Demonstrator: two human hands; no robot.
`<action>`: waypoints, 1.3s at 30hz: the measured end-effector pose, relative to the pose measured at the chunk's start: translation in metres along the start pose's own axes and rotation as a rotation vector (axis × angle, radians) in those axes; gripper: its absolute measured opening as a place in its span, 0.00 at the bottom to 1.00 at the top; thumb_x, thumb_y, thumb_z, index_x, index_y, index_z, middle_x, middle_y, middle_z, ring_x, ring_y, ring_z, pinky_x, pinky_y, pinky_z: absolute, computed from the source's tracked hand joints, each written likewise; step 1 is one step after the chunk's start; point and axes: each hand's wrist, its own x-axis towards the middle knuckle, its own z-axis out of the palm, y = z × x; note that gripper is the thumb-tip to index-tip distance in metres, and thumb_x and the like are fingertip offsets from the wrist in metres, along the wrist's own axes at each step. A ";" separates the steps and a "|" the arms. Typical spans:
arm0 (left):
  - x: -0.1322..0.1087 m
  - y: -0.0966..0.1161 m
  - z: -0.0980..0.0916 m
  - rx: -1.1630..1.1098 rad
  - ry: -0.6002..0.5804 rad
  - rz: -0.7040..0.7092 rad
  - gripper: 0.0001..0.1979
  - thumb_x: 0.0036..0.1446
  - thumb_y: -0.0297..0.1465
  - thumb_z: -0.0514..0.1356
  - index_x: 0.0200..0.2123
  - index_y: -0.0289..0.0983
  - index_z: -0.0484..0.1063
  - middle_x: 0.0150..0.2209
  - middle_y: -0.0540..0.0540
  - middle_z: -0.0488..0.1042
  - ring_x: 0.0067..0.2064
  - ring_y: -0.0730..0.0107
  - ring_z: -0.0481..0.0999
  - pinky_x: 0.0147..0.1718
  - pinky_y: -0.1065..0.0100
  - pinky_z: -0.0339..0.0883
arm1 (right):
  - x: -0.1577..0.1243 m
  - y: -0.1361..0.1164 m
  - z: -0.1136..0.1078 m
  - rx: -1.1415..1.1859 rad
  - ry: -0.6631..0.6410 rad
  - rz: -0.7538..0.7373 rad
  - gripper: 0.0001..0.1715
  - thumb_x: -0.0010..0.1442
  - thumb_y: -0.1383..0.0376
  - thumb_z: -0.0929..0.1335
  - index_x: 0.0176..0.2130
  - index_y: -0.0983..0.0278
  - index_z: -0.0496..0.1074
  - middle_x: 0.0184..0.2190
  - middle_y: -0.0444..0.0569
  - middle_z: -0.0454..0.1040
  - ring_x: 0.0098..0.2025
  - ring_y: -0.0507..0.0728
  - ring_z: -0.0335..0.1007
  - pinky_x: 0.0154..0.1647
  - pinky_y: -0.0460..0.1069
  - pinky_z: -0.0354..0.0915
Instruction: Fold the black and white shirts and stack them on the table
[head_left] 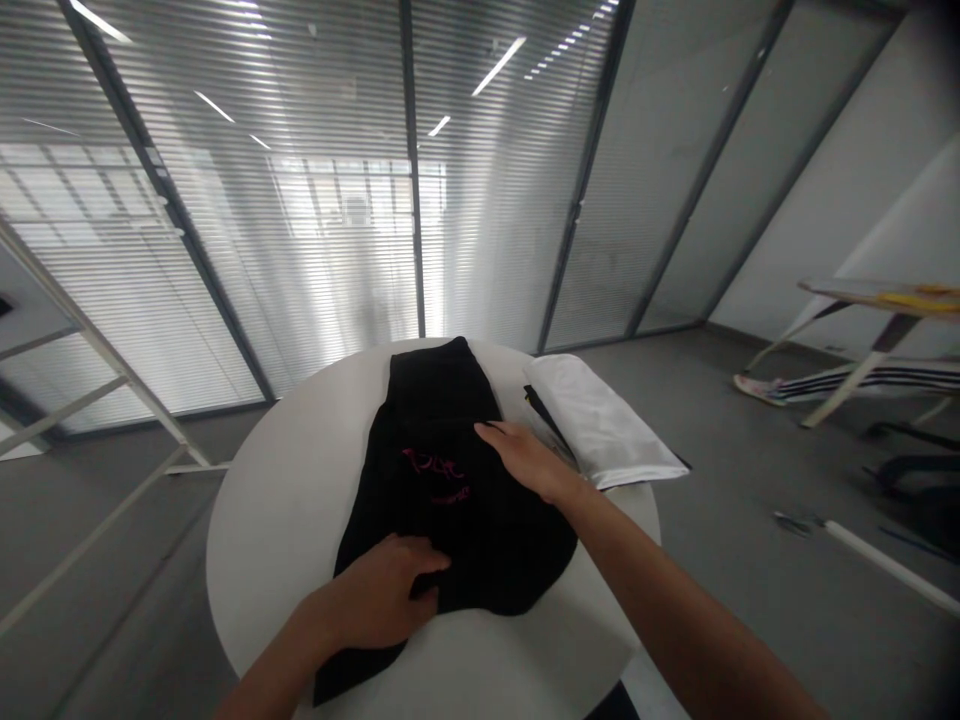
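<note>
the left hand (379, 592) has its fingers curled closed on a fold of the black garment (442, 480); the right hand (526, 462) rests flat and open on it. the garment lies on a round white table (259, 560), just beside a folded white cloth (600, 425).

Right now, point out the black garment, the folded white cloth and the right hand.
Black garment (487, 540): head view, on the fabric's middle.
Folded white cloth (604, 425): head view, on its top face.
Right hand (525, 462): head view, on the back of the hand.
</note>
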 end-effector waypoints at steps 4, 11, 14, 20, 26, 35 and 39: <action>-0.003 -0.009 -0.020 -0.235 -0.144 -0.001 0.18 0.61 0.41 0.52 0.36 0.39 0.79 0.31 0.45 0.76 0.35 0.64 0.75 0.37 0.65 0.66 | -0.001 -0.007 0.001 0.350 -0.071 0.082 0.27 0.64 0.47 0.61 0.44 0.63 0.76 0.41 0.50 0.79 0.47 0.60 0.74 0.55 0.55 0.64; 0.048 -0.040 -0.040 -0.995 0.170 -0.337 0.38 0.59 0.58 0.42 0.55 0.34 0.67 0.34 0.43 0.75 0.30 0.66 0.75 0.28 0.65 0.69 | -0.008 -0.018 0.016 0.534 -0.278 0.075 0.31 0.64 0.44 0.60 0.45 0.64 0.77 0.39 0.50 0.79 0.45 0.60 0.74 0.54 0.56 0.64; 0.055 -0.035 -0.038 -1.161 0.120 -0.316 0.35 0.59 0.55 0.48 0.59 0.35 0.61 0.37 0.42 0.74 0.31 0.64 0.75 0.27 0.62 0.72 | -0.017 -0.018 0.026 0.493 -0.448 -0.029 0.29 0.62 0.45 0.64 0.47 0.64 0.76 0.40 0.49 0.78 0.47 0.60 0.72 0.54 0.56 0.62; 0.043 -0.035 -0.031 -1.193 0.284 -0.282 0.36 0.58 0.41 0.57 0.66 0.43 0.46 0.34 0.47 0.72 0.28 0.66 0.76 0.22 0.64 0.73 | -0.020 -0.006 0.025 0.509 -0.724 -0.124 0.29 0.57 0.54 0.71 0.55 0.63 0.72 0.45 0.48 0.74 0.48 0.58 0.70 0.51 0.53 0.62; 0.028 -0.046 -0.032 -1.016 0.323 -0.503 0.35 0.57 0.37 0.51 0.67 0.45 0.43 0.33 0.47 0.74 0.22 0.67 0.76 0.19 0.66 0.71 | -0.021 -0.005 0.012 0.109 -0.687 -0.254 0.40 0.55 0.60 0.72 0.64 0.57 0.61 0.54 0.50 0.69 0.50 0.56 0.67 0.49 0.50 0.65; 0.003 -0.032 -0.013 -1.211 0.214 -0.491 0.39 0.58 0.49 0.54 0.68 0.49 0.41 0.40 0.44 0.75 0.32 0.64 0.78 0.29 0.59 0.75 | -0.045 -0.005 0.007 -0.067 -0.692 -0.338 0.40 0.54 0.68 0.70 0.64 0.53 0.61 0.58 0.50 0.65 0.51 0.56 0.68 0.48 0.49 0.67; 0.002 -0.029 -0.013 -1.209 0.357 -0.541 0.44 0.56 0.34 0.58 0.69 0.53 0.36 0.34 0.50 0.73 0.28 0.69 0.75 0.26 0.66 0.72 | -0.056 -0.002 -0.008 -0.186 -0.617 -0.344 0.42 0.54 0.65 0.71 0.65 0.52 0.59 0.61 0.50 0.62 0.61 0.61 0.59 0.61 0.57 0.56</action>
